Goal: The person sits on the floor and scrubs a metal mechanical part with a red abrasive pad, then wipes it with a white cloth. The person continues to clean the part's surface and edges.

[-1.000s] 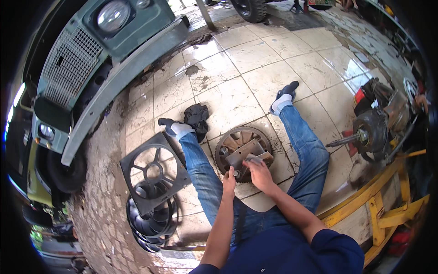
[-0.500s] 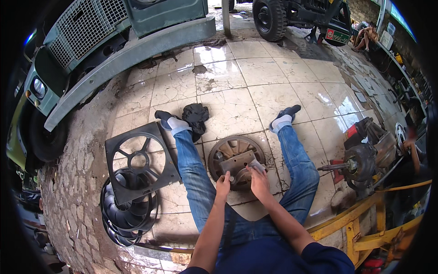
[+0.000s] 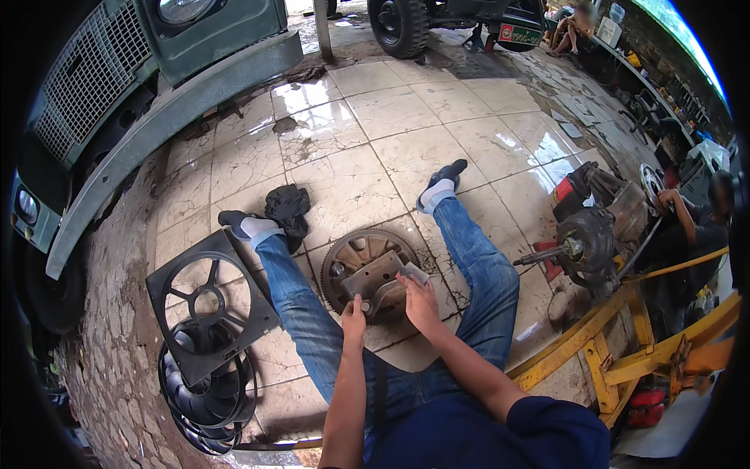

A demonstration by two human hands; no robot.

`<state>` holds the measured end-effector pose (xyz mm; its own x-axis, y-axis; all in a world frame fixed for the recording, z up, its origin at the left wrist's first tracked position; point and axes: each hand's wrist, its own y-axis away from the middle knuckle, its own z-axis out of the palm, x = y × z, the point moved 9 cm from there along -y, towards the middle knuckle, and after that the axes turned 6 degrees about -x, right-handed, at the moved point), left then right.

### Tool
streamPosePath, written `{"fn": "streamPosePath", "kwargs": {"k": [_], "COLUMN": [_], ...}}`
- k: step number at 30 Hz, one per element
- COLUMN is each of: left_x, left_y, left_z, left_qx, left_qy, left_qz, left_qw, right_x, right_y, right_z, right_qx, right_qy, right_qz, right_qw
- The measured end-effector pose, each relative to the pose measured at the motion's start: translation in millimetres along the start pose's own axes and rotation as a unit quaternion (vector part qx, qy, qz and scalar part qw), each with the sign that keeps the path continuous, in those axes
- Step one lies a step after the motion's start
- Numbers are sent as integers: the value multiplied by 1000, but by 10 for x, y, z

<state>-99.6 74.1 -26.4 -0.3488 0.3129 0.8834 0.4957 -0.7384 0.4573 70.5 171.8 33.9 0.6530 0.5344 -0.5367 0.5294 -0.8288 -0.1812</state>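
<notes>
Between my outstretched legs a round toothed flywheel (image 3: pixel 336 262) lies flat on the tiles. Above it is a flat metal bracket (image 3: pixel 371 275) with holes and a curved arm. My left hand (image 3: pixel 354 316) is closed on the bracket's near left corner. In my right hand (image 3: pixel 422 303) is a small folded grey sheet (image 3: pixel 415 273) with a reddish edge, possibly sandpaper; it is pressed against the bracket's right side. The fingertips under the sheet are partly hidden.
A black fan shroud (image 3: pixel 178 295) leans over fans (image 3: pixel 205 375) at left. A black cloth (image 3: pixel 287 205) lies by my left foot. A greasy gearbox (image 3: pixel 586 238) and a yellow metal frame (image 3: pixel 598 367) stand right, near another person (image 3: pixel 695 223). A green vehicle's bumper (image 3: pixel 180 117) juts in upper left.
The view has swung to the right, so everything sits further left. My right hand and the folded sheet have shifted slightly on the bracket; my left hand keeps its hold.
</notes>
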Motion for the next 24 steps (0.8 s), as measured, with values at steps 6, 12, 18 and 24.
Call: {"fn": "streamPosePath", "kwargs": {"k": [6,12,18,24], "left_x": [-75,-96,-137,-224], "left_y": [-72,-34,-96,-58], "left_z": [11,-57,-11,-27], "left_qx": [4,0,-31,-23], "left_qy": [1,-22,-12,13], "left_qz": [-19,9,-2,-20], "left_qw": [1000,1000,999,999], "right_x": [-446,-475,-102,-568], "right_y": [175,35,129,302], "right_z": [203,-32,48,249], "right_qx": [-35,23,30,-33], "right_qy": [-45,2,21,-65], "right_qz": [-76,-100,-2,-42], "right_qw": [996,995,999,996]}}
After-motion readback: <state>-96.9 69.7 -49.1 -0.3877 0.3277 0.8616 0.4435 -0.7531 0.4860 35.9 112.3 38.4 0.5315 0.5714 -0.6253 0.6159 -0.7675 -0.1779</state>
